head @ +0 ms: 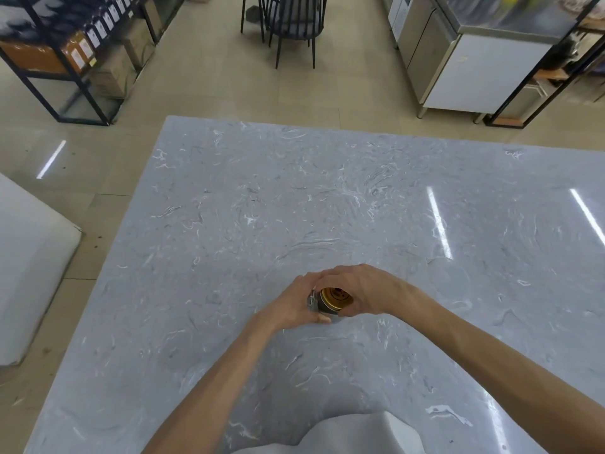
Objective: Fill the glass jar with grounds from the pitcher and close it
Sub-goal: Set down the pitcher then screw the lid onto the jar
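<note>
Two bare forearms with no sleeves showing, left hand and right hand without gloves, rings or watch, a fold of pale grey-white garment at the chest below

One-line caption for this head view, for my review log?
Both hands, left hand and right hand, grip a small glass jar with gold lid on the grey marble table; no pitcher visible.

Jar sits on the counter, toward its near edge, well in from the left edge. Left hand presses against its left side, right hand over its right and far side. Chair stands beyond the counter's far edge.
</note>
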